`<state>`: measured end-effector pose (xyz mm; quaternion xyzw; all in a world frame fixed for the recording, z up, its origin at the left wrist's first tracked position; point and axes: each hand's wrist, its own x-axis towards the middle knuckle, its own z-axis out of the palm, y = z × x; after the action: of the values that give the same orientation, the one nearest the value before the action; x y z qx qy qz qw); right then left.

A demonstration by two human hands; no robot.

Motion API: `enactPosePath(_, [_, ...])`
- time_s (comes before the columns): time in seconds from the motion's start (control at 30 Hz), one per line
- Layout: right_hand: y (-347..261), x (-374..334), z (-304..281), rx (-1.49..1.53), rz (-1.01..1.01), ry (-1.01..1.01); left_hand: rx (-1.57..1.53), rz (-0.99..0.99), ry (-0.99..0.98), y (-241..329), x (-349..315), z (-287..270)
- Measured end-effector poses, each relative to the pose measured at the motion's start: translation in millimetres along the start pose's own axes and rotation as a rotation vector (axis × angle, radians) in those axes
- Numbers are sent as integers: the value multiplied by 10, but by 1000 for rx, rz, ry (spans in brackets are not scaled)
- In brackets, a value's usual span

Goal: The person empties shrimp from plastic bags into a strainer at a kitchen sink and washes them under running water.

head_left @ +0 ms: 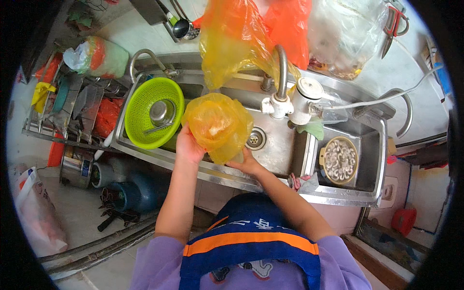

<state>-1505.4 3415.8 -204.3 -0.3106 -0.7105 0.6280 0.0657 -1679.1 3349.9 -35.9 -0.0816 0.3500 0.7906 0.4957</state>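
A crumpled, see-through yellow plastic bag [218, 126] is held above the middle basin of the steel sink [285, 157]. My left hand [190, 146] cups its left side with the fingers partly hidden by the plastic. At the bag's lower right, my right hand [247, 163] grips its edge, with the fingertips partly covered. Whitish folds show through the yellow film, but what is inside, if anything, I cannot make out. Just left of the bag, a lime-green colander [140, 137] rests over the left basin, with a small metal bowl [162, 112] in it.
More bags, yellow [229, 43] and red [289, 34], hang behind the sink. A curved faucet [282, 72] with a white filter [309, 89] rises over the basins. Sliced pale food fills a round strainer [340, 160] in the right basin. A wire rack [72, 111] stands at left.
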Motion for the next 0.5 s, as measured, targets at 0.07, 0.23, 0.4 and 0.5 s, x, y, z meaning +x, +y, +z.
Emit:
enactPosePath(0.07, [46, 170, 132, 186, -227, 27, -33, -11, -30, 66, -7, -71])
enactPosePath(0.23, [-272, -138, -388, 99, -179, 363, 549, 273, 229, 354, 194, -818])
enactPosePath(0.4, [-433, -513, -918, -141, -280, 315, 1257, 626, 11, -170, 331, -860])
enactPosePath(0.5, [-603, -621, -1022, 153, -90, 311, 1732, 730, -162, -627, -90, -485])
